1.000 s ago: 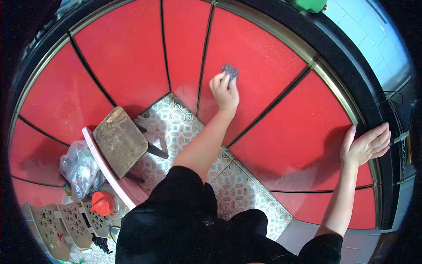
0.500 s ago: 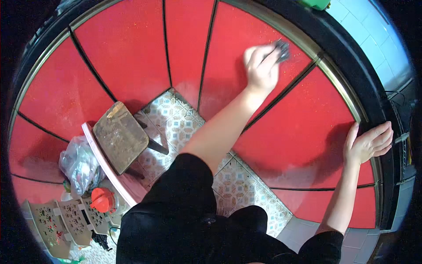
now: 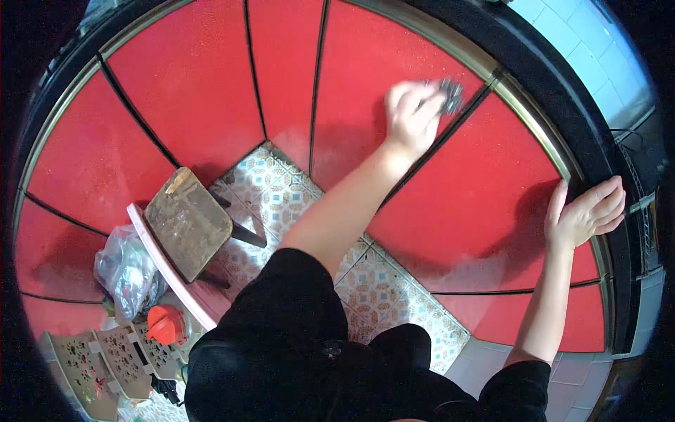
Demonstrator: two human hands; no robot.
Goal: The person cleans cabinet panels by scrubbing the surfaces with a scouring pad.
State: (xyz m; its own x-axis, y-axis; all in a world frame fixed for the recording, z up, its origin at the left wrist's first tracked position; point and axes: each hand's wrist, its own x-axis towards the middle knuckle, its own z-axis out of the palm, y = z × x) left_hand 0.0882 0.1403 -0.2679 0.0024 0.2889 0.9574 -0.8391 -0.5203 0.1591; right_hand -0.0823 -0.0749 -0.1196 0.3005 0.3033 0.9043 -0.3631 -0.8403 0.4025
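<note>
head camera: from where i stand, the left hand [image 3: 411, 121] has its fingers curled around a crumpled dark grey scrubbing pad [image 3: 451, 97], and the pad is up near the top of a glossy red panel [image 3: 373, 63], just beside a thin black seam strip [image 3: 444, 137]. those fingers are blurred, so i can't tell how hard they press. the right hand [image 3: 585, 213] grips nothing; its fingers are loosely spread and rest on the black counter edge [image 3: 541, 98], near the shiny brass-coloured metal trim [image 3: 531, 119].

to rub well here, i'd keep the pad flat under the fingertips, press evenly and let the strokes overlap, giving extra care to the tiny specks around it. i'd ease off along the strip, since a loose pad could snag there. the right hand looks like a good brace for that reach.

over to the left, a worn brown wooden stool [image 3: 188, 225] and a curved pale pink rim [image 3: 169, 271] cover the lower part of the panels behind them. a clear crinkled plastic bag [image 3: 125, 267], a jar with a red lid [image 3: 164, 324] and beige perforated plastic pieces [image 3: 116, 349] crowd that corner too. nothing stands between the pad and its panel.
</note>
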